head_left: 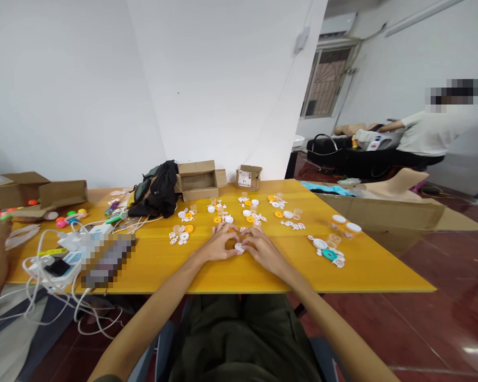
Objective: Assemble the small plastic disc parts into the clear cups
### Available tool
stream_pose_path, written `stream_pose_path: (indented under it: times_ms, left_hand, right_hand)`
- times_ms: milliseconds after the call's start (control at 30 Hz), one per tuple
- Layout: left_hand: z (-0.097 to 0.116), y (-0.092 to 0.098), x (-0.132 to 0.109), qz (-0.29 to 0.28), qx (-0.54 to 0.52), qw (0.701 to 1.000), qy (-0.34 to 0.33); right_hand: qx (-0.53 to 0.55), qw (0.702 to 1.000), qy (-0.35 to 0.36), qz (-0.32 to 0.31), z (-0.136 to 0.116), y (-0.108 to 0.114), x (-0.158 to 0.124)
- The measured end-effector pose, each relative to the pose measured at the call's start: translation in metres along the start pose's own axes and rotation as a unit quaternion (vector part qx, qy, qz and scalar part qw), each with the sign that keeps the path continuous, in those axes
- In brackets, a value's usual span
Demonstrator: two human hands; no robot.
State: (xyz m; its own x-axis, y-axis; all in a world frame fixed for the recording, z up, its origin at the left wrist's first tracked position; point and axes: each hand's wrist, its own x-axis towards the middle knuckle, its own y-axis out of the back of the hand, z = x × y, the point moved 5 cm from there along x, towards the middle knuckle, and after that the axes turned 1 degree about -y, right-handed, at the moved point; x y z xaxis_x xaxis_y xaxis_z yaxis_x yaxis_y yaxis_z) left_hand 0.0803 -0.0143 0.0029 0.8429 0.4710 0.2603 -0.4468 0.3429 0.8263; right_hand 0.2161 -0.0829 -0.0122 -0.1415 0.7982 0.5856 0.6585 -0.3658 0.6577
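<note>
While left hand [218, 245] and right hand [263, 249] pinch one small white piece [239, 247] on the table [374, 268], a slip could flick it among the scattered parts [179, 236] nearby

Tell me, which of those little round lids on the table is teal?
The lid well to the right of the right hand; the others are orange or white.

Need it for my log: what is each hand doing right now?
Left hand: closed, pinching the small white piece.
Right hand: closed, pinching the same piece.
</note>
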Motion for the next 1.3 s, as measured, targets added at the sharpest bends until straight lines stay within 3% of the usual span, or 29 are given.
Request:
stream_pose_path:
  times_ms: [867, 1300]
  left_hand:
    - [0.002, 0.001, -0.001, -0.010, -0.006, 1.000, 0.014]
    - [0.000, -0.001, 0.000, -0.005, 0.001, 1.000, 0.004]
  right_hand:
    - [0.032, 0.998, -0.061, -0.001, 0.006, -0.004, -0.003]
    - [-0.056, 0.998, 0.001, 0.002, -0.010, 0.000, -0.004]
